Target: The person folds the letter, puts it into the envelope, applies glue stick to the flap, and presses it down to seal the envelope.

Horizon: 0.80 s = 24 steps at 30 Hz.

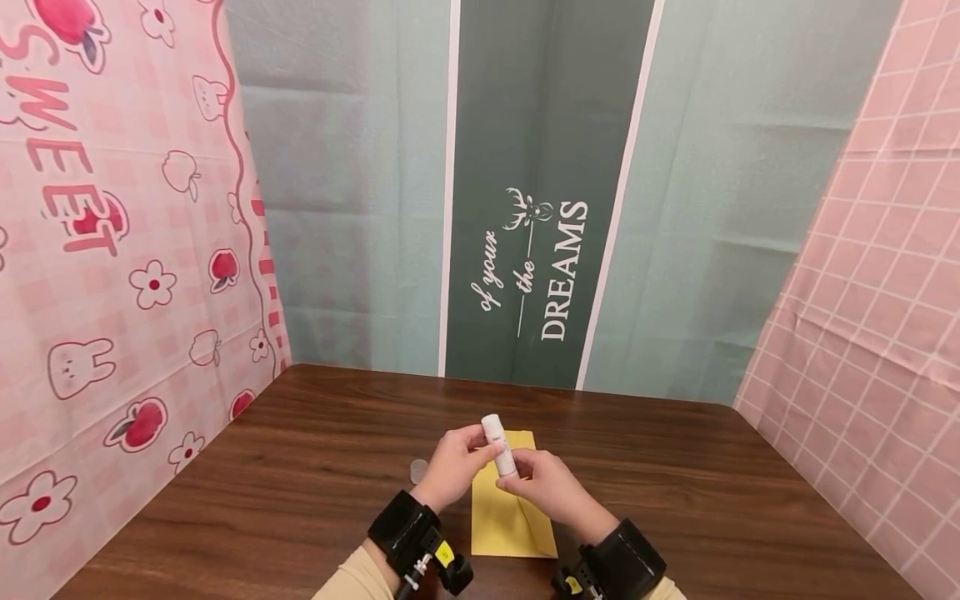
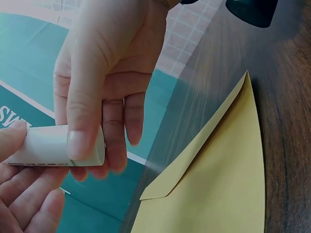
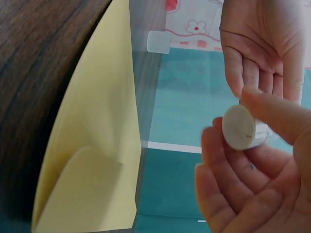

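A white glue stick [image 1: 492, 429] is held tilted above a yellow envelope [image 1: 497, 525]. My left hand [image 1: 452, 465] grips its upper part between thumb and fingers. Around the lower end, the thumb and fingers of my right hand [image 1: 553, 490] pinch the tube; in the right wrist view that round end [image 3: 239, 127] faces the camera. The left wrist view shows the right thumb pressed over the tube [image 2: 46, 145]. The envelope lies on the table, its flap edge slightly lifted. A small translucent cap [image 1: 418, 472] is left of the left hand.
The dark wooden table [image 1: 315, 467] spreads out on both sides of the envelope. Fabric hangings enclose it: a pink printed one [image 1: 150, 350] at left, a green one [image 1: 517, 150] behind and a pink checked one [image 1: 877, 275] at right. Each wrist wears a black camera strap [image 1: 626, 560].
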Motion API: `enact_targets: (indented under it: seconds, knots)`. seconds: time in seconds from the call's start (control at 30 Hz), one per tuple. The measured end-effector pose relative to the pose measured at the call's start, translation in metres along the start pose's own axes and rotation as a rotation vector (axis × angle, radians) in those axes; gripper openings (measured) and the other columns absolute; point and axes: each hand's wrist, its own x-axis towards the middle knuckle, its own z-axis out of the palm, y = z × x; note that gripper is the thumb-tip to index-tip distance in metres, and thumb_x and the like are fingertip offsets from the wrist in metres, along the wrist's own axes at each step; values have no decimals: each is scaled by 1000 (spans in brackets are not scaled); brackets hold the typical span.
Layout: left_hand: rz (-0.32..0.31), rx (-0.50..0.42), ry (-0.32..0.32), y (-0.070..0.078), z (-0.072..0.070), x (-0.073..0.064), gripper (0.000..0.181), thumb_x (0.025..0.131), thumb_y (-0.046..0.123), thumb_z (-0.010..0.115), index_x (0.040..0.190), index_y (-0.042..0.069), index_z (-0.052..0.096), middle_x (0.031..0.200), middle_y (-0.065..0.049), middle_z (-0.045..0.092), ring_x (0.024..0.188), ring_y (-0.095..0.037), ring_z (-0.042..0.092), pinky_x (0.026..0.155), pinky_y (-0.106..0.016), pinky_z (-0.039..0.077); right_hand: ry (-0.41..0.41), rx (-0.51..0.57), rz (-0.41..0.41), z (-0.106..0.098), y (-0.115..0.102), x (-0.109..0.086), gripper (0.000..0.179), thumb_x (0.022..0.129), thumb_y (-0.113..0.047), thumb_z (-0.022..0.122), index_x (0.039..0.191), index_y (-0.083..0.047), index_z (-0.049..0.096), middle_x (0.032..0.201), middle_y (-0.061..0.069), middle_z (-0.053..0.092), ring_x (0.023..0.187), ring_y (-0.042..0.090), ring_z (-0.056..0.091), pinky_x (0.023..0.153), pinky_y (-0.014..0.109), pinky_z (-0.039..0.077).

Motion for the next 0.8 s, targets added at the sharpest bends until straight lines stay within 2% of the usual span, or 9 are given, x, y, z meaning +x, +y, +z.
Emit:
enact_targets:
  seconds: [0.1,0.23,0.3,0.37,0.47,0.5,0.57,0.7,0.8]
  knots:
    - [0,8,-2,-1,-1,0,27,90,24,62,107,2,65,97,-5,68,85,-16,57,75,-34,49,-29,26,-33,-2,1,0,33,87,-19,66,109,6,62,99,10,66,86,18,62,70,32,52]
    - [-9,-5,-21,1,1,-1,28,90,24,62,108,2,64,99,-6,68,86,-16,58,76,-33,51,19,-17,-24,0,2,-1,27,82,-20,72,95,3,66,85,4,65,72,14,59,60,28,49]
    - [-3,-8,-18,7,0,-3,27,91,22,62,108,1,64,99,-7,68,86,-17,58,76,-34,51,44,-53,-7,1,1,0,25,79,-21,74,92,0,66,81,2,64,69,13,55,56,26,46]
    - [7,0,-9,7,0,-3,26,91,22,62,107,1,65,98,-7,68,86,-17,58,76,-35,50,31,-51,11,2,0,1,29,80,-22,73,98,0,66,86,4,64,74,16,56,58,27,46]
    - [14,7,0,6,-2,-1,25,91,22,61,106,1,65,97,-7,68,86,-17,58,76,-35,50,-28,13,-2,0,1,1,36,86,-22,67,111,4,62,101,11,65,89,22,60,69,31,51]
    - [11,10,-2,1,-2,1,26,91,24,61,106,2,65,97,-5,68,86,-16,58,76,-34,50,-45,38,-5,-1,2,1,38,88,-21,66,115,5,60,104,12,64,92,23,61,71,33,51]
    - [6,2,-9,1,-1,1,27,91,24,61,107,2,64,98,-6,68,87,-16,59,76,-34,50,-48,54,-6,-2,4,0,37,88,-19,65,114,6,60,102,11,65,91,22,62,72,32,52]
    - [-8,-24,-33,4,1,-1,27,90,22,62,108,1,64,100,-7,67,88,-17,59,76,-33,51,59,-39,20,2,4,0,29,79,-19,75,98,2,66,83,4,64,71,14,57,60,26,48]
    - [-2,-22,-33,6,1,-1,27,90,22,62,108,2,64,99,-6,67,88,-16,59,75,-31,51,129,-108,32,6,2,1,28,74,-21,79,89,0,67,75,1,60,64,12,50,54,25,44]
